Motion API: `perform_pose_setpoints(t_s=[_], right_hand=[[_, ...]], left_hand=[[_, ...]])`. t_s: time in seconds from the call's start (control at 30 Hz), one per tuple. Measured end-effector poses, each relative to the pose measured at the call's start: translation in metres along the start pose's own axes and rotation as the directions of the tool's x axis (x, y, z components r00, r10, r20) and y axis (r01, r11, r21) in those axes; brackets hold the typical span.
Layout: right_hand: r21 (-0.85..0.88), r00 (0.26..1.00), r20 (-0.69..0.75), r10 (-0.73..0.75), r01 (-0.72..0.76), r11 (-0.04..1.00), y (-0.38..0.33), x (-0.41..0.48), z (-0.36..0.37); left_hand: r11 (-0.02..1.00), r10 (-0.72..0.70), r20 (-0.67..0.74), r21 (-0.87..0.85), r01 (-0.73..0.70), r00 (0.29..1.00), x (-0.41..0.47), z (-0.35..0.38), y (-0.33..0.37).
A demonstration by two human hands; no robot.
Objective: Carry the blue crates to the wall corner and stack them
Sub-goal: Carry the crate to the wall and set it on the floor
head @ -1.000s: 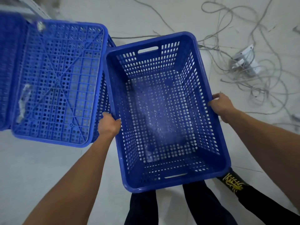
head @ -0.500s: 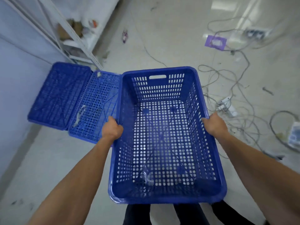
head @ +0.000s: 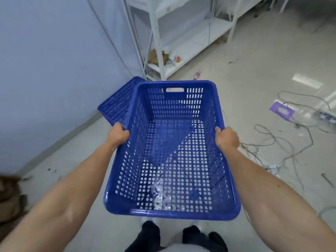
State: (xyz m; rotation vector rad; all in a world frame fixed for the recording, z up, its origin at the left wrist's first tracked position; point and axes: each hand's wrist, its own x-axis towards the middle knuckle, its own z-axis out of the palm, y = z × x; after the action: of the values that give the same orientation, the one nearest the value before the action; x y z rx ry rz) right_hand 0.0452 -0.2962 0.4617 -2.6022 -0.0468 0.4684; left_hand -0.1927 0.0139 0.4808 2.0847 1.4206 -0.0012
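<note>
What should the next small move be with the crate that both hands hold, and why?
Probably carry it slightly forward and left: the left hand and right hand grip the held crate by its side rims, and the other crate lies by the wall, ahead left.

Your bare forearms reach forward and slightly inward, your left hand (head: 119, 133) curled over the left rim of the blue crate (head: 171, 214) and your right hand (head: 227, 138) curled over the right rim, both wrists straight.
</note>
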Motion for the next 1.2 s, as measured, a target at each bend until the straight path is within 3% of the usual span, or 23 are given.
perform_pose_setpoints(t_s=[0.37,0.67,0.93,1.2], right_hand=[[-0.088,0.956,0.109,-0.272,0.282,0.955,-0.18,-0.083,0.103],[-0.188,0.886,0.17,-0.431,0.459,0.868,-0.337,-0.163,0.206],[-0.226,0.784,0.298,-0.545,0.613,0.757,-0.456,-0.168,0.304],[-0.192,0.614,0.511,-0.602,0.764,0.616,-0.593,-0.136,0.417]], left_hand=[[0.948,-0.248,-0.115,-0.236,0.216,0.962,0.004,-0.134,-0.172],[0.886,-0.35,-0.2,-0.388,0.254,0.915,0.042,-0.241,-0.308],[0.802,-0.504,-0.232,-0.485,0.35,0.832,0.09,-0.288,-0.391],[0.681,-0.701,-0.255,-0.516,0.52,0.666,0.156,-0.311,-0.427]])
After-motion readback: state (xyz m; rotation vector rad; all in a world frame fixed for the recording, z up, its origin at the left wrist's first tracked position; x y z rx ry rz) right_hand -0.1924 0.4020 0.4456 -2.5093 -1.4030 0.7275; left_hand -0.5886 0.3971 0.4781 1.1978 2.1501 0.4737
